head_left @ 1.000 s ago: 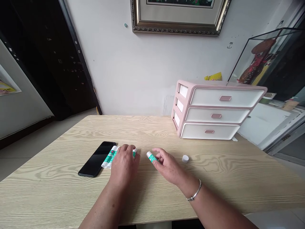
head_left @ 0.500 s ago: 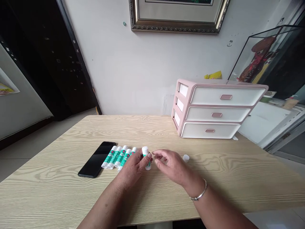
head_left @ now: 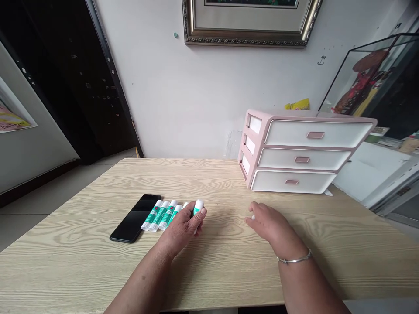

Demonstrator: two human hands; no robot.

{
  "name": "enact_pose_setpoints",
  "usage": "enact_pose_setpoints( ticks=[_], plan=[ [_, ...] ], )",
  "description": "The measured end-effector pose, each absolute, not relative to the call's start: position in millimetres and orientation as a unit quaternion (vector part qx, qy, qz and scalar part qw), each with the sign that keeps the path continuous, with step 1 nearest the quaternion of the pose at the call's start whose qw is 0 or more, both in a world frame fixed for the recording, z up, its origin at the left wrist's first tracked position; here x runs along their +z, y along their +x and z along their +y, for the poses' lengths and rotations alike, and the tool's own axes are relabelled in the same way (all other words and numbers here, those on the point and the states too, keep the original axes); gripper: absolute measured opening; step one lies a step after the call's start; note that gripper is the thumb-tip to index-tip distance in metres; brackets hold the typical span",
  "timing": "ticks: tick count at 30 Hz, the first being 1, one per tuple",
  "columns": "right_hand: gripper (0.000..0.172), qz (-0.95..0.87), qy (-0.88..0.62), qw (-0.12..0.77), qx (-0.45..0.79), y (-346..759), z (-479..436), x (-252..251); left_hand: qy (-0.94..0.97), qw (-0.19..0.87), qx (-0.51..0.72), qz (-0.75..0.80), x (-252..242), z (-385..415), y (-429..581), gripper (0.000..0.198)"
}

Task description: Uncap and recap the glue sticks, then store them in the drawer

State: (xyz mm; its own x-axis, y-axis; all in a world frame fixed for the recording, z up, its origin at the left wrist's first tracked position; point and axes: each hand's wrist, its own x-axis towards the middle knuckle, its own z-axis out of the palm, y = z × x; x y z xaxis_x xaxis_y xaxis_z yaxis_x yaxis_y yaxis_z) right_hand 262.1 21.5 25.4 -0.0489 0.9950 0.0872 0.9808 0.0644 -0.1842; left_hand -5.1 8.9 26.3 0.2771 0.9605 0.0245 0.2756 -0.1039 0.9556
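Note:
My left hand grips a green and white glue stick at the right end of a row of several glue sticks lying side by side on the wooden table. To the left of that row lies a black phone, screen up. My right hand is further right, over a small white cap that is mostly hidden by its fingers. Those fingers are curled, and I cannot tell whether they touch the cap. A silver bangle circles the right wrist.
A pink and white three-drawer organizer stands at the back right of the table, all drawers closed. A framed picture hangs on the white wall behind. A glass case stands to the far right. A dark doorway is at left.
My left hand took the loose glue stick and brought it to the end of the row. My right hand let go and moved right to the white cap.

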Motion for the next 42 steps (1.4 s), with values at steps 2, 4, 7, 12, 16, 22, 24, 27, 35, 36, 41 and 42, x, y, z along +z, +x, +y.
enact_pose_setpoints(
  ticks=[2, 4, 7, 12, 16, 22, 24, 27, 35, 36, 41, 42],
  plan=[
    [0.021, -0.741, -0.66, 0.111, 0.056, 253.5, 19.3, 24.3, 0.653, 0.473, 0.35, 0.477, 26.1, 8.7, -5.8, 0.042],
    [0.029, -0.757, -0.628, 0.16, 0.082, 243.2, 18.8, 23.0, 0.664, 0.469, 0.335, 0.477, 25.3, 8.8, -6.7, 0.042],
    [0.03, -0.761, -0.563, 0.271, 0.175, 226.2, 20.4, 20.5, 0.691, 0.435, 0.325, 0.477, 23.6, 9.6, -8.1, 0.04],
    [0.035, -0.696, -0.445, 0.43, 0.364, 206.4, 21.7, 17.0, 0.726, 0.408, 0.302, 0.465, 23.2, 8.6, -8.3, 0.036],
    [0.035, -0.675, -0.406, 0.473, 0.393, 202.1, 17.4, 22.4, 0.736, 0.422, 0.278, 0.45, 24.8, 5.6, -6.2, 0.037],
    [0.034, -0.702, -0.38, 0.47, 0.377, 199.1, 10.0, 24.6, 0.742, 0.429, 0.264, 0.444, 24.7, 4.9, -5.7, 0.036],
    [0.035, -0.713, -0.379, 0.466, 0.362, 198.2, 9.1, 22.2, 0.746, 0.428, 0.264, 0.437, 24.6, 5.3, -6.4, 0.037],
    [0.035, -0.723, -0.377, 0.461, 0.35, 197.3, 8.3, 19.4, 0.752, 0.426, 0.263, 0.43, 23.8, 6.0, -7.4, 0.039],
    [0.04, -0.738, -0.375, 0.439, 0.349, 193.1, 4.7, 22.3, 0.756, 0.434, 0.275, 0.406, 18.4, 8.0, -7.5, 0.042],
    [0.041, -0.739, -0.376, 0.434, 0.352, 192.1, 4.1, 22.4, 0.755, 0.438, 0.278, 0.401, 18.4, 8.1, -7.0, 0.042],
    [0.04, -0.746, -0.377, 0.425, 0.347, 188.5, 2.0, 17.6, 0.756, 0.434, 0.276, 0.404, 23.2, 5.4, -3.7, 0.042],
    [0.041, -0.745, -0.374, 0.427, 0.35, 188.4, 1.9, 16.3, 0.756, 0.433, 0.274, 0.408, 25.2, 4.2, -3.2, 0.043]
  ],
)
